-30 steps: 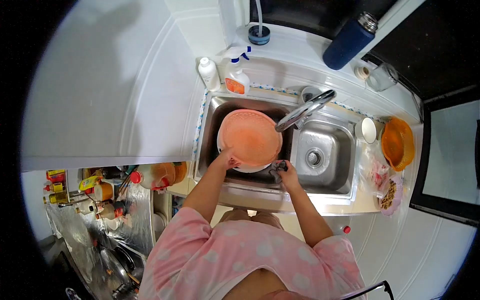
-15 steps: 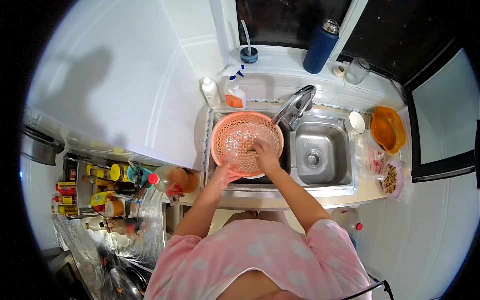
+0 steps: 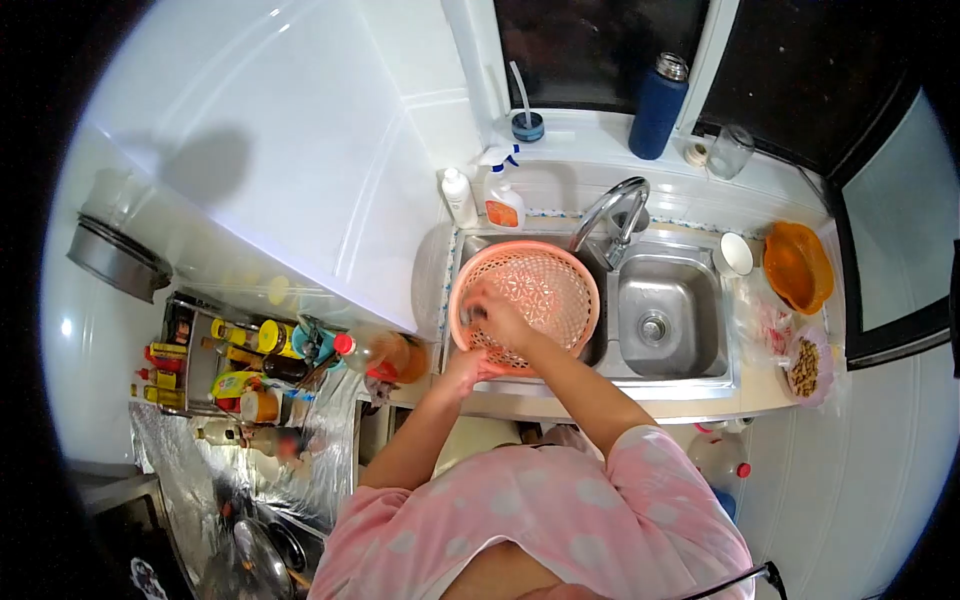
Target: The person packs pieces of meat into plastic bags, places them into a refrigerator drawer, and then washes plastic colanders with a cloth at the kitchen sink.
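Clamping its fingers on the near rim of a round, peach-coloured, perforated plastic basket (image 3: 545, 280) over a stainless-steel sink's (image 3: 672, 300) left basin, the left hand (image 3: 465, 372) steadied it; the right hand (image 3: 498, 318) gripped a small dark-grey pad (image 3: 472, 315); the basket looked light, stiff, likely slippery, best rim-held

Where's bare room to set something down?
Bare: the right basin, right of the pink colander; the sill between the straw lid and blue bottle. Crowded: the right counter, with white cup, orange bowl and plastic bag.
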`<state>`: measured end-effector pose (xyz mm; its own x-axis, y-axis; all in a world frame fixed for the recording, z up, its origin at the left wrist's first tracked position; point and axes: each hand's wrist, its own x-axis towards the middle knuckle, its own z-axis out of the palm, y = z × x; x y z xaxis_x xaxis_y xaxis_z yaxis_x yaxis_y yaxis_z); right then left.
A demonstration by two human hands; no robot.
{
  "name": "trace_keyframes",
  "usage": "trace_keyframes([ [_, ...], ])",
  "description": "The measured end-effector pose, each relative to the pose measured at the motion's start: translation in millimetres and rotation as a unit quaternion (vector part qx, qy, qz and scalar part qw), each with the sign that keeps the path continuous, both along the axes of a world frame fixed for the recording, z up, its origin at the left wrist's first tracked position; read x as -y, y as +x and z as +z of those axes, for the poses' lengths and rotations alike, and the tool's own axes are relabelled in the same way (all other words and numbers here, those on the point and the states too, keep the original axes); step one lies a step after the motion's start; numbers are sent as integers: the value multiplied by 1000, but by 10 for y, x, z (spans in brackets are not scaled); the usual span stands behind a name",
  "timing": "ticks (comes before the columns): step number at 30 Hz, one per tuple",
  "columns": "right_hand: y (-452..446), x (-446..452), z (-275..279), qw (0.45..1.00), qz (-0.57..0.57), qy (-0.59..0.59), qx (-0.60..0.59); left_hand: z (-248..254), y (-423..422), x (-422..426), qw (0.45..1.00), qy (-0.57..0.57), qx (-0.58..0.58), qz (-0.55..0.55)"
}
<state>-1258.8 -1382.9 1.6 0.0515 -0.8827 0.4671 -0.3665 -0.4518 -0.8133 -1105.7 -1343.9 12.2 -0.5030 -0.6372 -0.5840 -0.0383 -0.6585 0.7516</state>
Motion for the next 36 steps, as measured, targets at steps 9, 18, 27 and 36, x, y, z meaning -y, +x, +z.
trace_keyframes([
  [9, -877, -372, -124, 953, -167, 58, -248, 402, -180, -311, 994, -32, 44, 93],
  [18, -278, -613, 113, 975, 195, -22, -101, -9, -234, -552, 996, 15, -16, 92],
  [27, -861, -650, -15, 909, -144, -106, -376, 465, -148, -688, 978, -71, -7, 196],
  [36, -111, -735, -77, 990, -80, 29, -111, 233, -174, -194, 976, -97, -41, 192],
])
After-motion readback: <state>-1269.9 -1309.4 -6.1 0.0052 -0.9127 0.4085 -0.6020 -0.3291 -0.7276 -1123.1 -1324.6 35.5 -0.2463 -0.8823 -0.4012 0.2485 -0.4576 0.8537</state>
